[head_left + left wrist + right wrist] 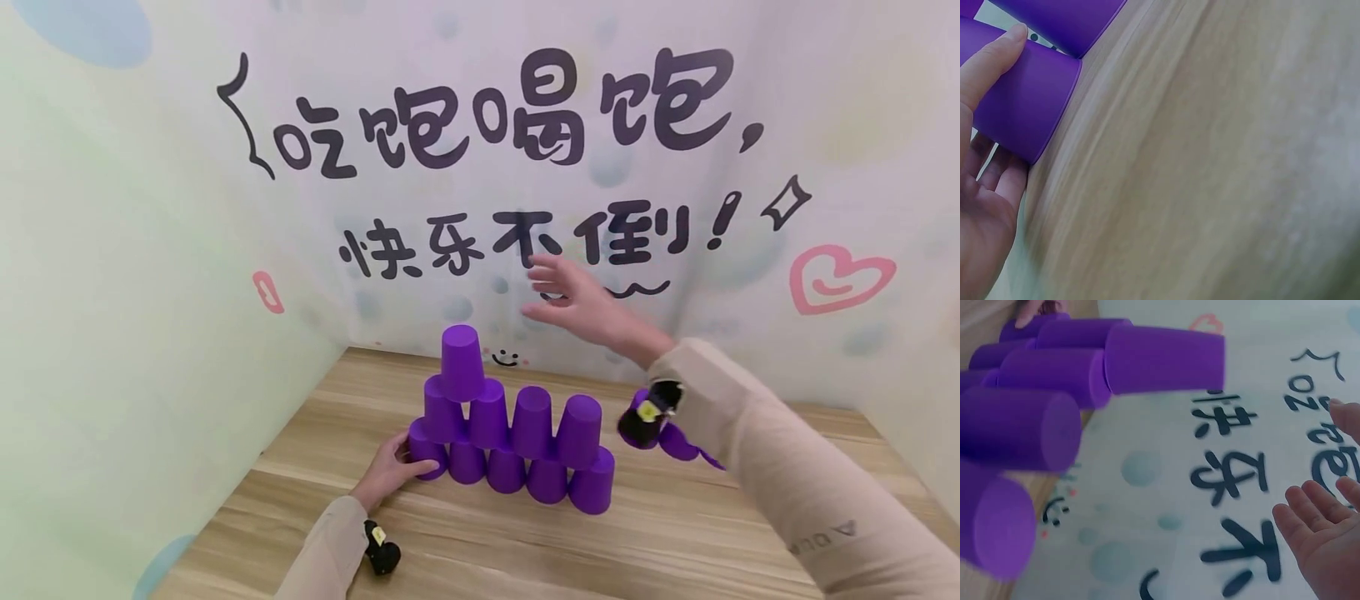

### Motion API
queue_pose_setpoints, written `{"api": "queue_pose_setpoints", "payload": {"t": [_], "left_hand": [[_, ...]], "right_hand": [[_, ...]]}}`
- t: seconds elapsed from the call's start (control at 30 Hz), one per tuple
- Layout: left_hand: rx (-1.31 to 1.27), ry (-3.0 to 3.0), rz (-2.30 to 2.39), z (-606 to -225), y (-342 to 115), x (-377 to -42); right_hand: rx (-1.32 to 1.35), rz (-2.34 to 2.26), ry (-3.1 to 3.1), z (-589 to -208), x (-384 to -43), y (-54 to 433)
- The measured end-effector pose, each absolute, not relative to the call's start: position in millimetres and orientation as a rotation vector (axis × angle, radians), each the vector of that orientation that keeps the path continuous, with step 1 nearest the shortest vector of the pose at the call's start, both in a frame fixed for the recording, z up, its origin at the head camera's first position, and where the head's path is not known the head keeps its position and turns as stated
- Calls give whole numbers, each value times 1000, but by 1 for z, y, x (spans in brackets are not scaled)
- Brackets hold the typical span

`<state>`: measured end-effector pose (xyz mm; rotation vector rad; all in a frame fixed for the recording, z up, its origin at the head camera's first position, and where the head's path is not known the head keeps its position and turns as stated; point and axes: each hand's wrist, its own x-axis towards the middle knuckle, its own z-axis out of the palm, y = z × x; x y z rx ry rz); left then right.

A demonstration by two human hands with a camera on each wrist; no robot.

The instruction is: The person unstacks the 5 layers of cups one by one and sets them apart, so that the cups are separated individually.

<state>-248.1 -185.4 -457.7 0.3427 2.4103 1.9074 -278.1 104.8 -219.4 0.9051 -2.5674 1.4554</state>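
Observation:
Purple cups stand upside down in a stacked wall, several in the bottom row and several in the row above. One top cup [461, 367] sits alone on the second row at its left end. My left hand [387, 473] holds the leftmost bottom cup [426, 443], its thumb across the front and its other fingers round the far side; the left wrist view shows this cup [1029, 103] with its rim at the table. Raised in the air to the right of the top cup, my right hand [581, 307] has its fingers extended and holds nothing.
More purple cups [678, 443] lie at the right of the table, partly hidden behind my right sleeve and wrist strap. Behind the wooden table [487, 542] hangs a white backdrop [465, 50] with black writing and pink hearts.

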Motion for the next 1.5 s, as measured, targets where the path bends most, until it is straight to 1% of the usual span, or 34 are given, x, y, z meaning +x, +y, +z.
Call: {"api": "queue_pose_setpoints", "payload": {"t": [0.17, 0.37, 0.57, 0.83, 1.07, 1.13, 1.3, 1.5], "left_hand": [[357, 2404, 1921, -462, -183, -252], [375, 2365, 1976, -476, -181, -261], [369, 2399, 1967, -494, -182, -270], [377, 2412, 1945, -494, -183, -273], [307, 2381, 1958, -468, -178, -254], [301, 2394, 1946, -469, -180, -253], [281, 2418, 1943, -470, -185, -252], [278, 2434, 1947, -467, -186, -250]], "right_hand": [[929, 1516, -2595, -241, -286, 71], [909, 1558, -2632, -270, -290, 45], [858, 1570, -2620, -289, -290, 32], [760, 1543, -2594, -303, -289, 27], [776, 1583, -2594, -293, -282, 30], [791, 1593, -2600, -290, -284, 34], [850, 1591, -2593, -267, -277, 49], [923, 1493, -2568, -246, -266, 82]]}}
